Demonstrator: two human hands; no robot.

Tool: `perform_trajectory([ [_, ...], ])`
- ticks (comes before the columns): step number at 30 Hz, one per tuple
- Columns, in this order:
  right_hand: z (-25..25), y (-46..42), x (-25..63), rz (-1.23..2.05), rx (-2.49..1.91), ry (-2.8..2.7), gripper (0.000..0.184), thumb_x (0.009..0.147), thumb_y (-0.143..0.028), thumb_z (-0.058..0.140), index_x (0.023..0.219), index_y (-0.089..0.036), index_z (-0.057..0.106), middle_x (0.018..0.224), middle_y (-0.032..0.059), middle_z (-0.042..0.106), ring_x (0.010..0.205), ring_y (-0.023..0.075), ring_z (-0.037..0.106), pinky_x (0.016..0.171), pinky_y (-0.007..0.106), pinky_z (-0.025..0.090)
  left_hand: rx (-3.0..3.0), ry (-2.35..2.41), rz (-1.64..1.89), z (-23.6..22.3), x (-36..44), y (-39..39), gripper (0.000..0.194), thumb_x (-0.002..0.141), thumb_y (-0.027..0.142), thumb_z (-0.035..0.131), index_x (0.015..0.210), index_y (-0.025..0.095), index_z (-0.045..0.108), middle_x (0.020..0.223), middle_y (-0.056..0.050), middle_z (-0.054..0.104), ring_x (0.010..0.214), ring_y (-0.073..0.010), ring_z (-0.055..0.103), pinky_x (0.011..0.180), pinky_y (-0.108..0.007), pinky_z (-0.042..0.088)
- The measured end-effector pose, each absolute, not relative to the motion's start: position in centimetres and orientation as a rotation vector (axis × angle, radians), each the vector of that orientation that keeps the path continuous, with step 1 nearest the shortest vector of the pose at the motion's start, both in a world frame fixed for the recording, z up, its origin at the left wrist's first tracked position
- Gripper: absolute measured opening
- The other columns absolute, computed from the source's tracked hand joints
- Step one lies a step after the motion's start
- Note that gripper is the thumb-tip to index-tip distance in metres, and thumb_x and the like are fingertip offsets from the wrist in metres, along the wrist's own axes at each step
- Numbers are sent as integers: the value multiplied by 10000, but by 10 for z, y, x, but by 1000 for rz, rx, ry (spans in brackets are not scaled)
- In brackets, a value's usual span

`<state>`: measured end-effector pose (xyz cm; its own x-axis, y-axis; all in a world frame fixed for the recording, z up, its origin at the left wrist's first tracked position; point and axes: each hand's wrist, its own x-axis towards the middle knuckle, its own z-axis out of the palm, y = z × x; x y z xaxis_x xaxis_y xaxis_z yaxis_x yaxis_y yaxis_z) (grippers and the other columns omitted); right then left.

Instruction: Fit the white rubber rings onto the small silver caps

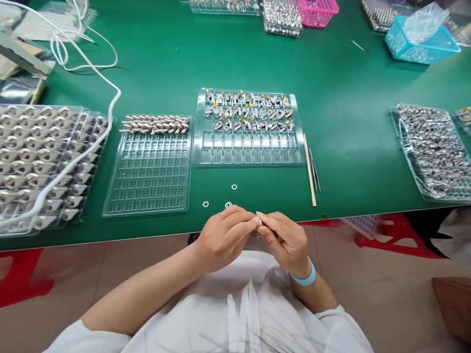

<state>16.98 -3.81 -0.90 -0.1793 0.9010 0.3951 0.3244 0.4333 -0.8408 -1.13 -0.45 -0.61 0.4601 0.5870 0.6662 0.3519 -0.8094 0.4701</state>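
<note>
My left hand (224,238) and my right hand (289,240) meet at the table's front edge, both with fingers pinched together. Between their fingertips shows a small silvery part (259,222), mostly hidden, so its kind is unclear. Just beyond my left hand lie thin white rings (234,187), several of them loose on the green mat. Farther off, a clear tray (217,156) holds rows of small grey parts with yellow tips. Left of it, another clear tray (147,181) carries grey metal parts along its far end.
Tweezers (315,171) and a wooden stick (310,171) lie right of the middle tray. Stacked trays of metal parts (33,157) fill the left, with a white cable (91,147) across them. A wrapped tray (436,152), a blue basket (419,46) and a pink basket (318,12) stand right and behind.
</note>
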Motion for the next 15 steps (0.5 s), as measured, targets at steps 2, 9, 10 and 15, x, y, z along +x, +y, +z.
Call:
perform_trajectory([
  [2,-10,-37,173,841,-1059,-1694,339,920,-155,573,1246,-221,640,892,64,721,790,162,679,689,299,583,2440,785,1275,-5,-13,-3,205,897,58,534,1072,158,574,855,-90,727,732,-155,664,660,-299,570],
  [9,-17,-38,175,1085,-1031,-1488,302,894,-193,638,1178,-278,693,834,37,696,759,149,637,661,289,552,2429,749,1299,-4,-14,-4,192,895,59,542,1052,151,602,844,-88,722,743,-152,650,657,-284,579],
  [10,-17,-38,175,1090,-1033,-1477,297,894,-193,639,1172,-279,697,833,36,695,764,150,637,666,291,553,2426,753,1298,-4,-14,-4,192,895,58,541,1051,153,604,841,-85,721,744,-151,648,657,-281,579],
  [15,-16,-38,173,1072,-1069,-1466,267,900,-229,636,1153,-271,708,840,39,690,766,153,650,678,298,565,2405,798,1308,-3,-14,-5,208,888,61,554,1056,171,610,850,-73,724,756,-146,648,651,-264,571],
])
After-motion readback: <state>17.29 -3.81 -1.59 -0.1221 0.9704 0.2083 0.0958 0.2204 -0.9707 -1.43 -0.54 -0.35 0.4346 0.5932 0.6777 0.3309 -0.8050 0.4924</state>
